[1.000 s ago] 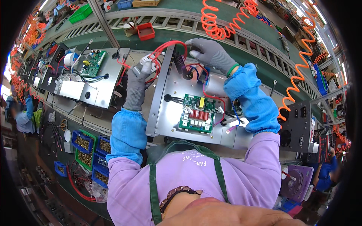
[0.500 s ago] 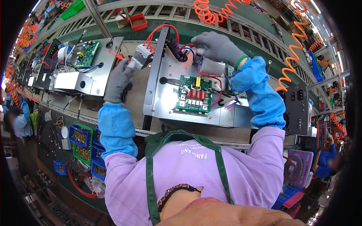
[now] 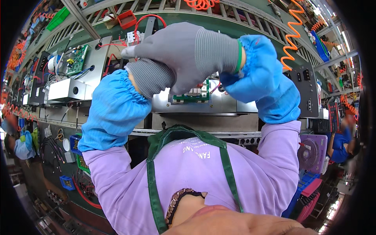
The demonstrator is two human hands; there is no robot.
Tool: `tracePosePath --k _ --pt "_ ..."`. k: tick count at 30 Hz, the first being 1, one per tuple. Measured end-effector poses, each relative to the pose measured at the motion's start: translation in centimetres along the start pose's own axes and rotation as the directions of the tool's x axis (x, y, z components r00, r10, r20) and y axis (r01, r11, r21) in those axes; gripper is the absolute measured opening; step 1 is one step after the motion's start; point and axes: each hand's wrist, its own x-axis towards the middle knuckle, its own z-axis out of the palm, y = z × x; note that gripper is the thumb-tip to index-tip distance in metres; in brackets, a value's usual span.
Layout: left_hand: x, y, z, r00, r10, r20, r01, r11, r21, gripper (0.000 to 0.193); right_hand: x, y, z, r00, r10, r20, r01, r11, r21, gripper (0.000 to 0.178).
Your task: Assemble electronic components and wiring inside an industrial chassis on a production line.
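Observation:
My right hand (image 3: 172, 51), in a grey knit glove, reaches across to the left, close above my left hand. Its back shows. The pale fingertip points left, while the other fingers curl down out of sight; whatever they hold is hidden. Under it is my left hand (image 3: 152, 76), also gloved in grey, with only its cuff and part of its back showing; its fingers are covered. Just beyond the fingers is a white block-shaped part (image 3: 131, 37) with red wires (image 3: 138, 25). Below both hands is a metal chassis (image 3: 223, 103) bearing a green circuit board (image 3: 192, 97), partly covered.
A second chassis (image 3: 96, 64) with a green board stands to the left. At the right is a black panel (image 3: 307, 92). A red bin (image 3: 127, 19) sits by the roller conveyor (image 3: 231, 11) behind. An orange coiled hose (image 3: 291, 35) hangs at right.
My right hand has swung left and nearer, from the chassis's far right side to over my left hand. My left hand has moved right, beneath it. The view has shifted slightly.

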Motion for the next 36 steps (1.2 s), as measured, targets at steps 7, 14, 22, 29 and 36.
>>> tracePosePath --k 7,14,22,29,36 --pt "-0.9 1.4 -2.9 0.862 0.48 -0.167 -0.462 0.877 0.135 0.039 -5.4 0.1 -1.2 0.946 0.058 -0.32 0.029 0.965 0.262 0.066" --pt "-6.9 1.3 -2.0 0.98 0.139 -0.144 -0.146 0.988 -0.041 0.033 -19.8 5.5 1.8 0.638 0.77 -0.022 -0.737 0.602 -0.306 0.025" --pt "-7.1 1.5 -1.7 0.979 0.074 -0.189 -0.086 0.995 -0.056 0.031 -22.2 7.3 6.9 0.855 0.476 -0.206 -0.502 0.661 -0.557 0.039" --pt "-8.2 1.1 -1.3 0.851 0.05 -0.523 -0.153 0.976 -0.155 0.028 -25.6 12.4 12.6 0.659 0.719 0.22 -0.6 0.679 -0.424 0.029" --pt "-17.9 -1.5 6.0 0.496 -0.586 -0.641 -0.097 0.696 -0.712 0.018 -24.9 9.5 10.9 0.088 0.966 0.243 -0.617 -0.139 0.774 0.018"
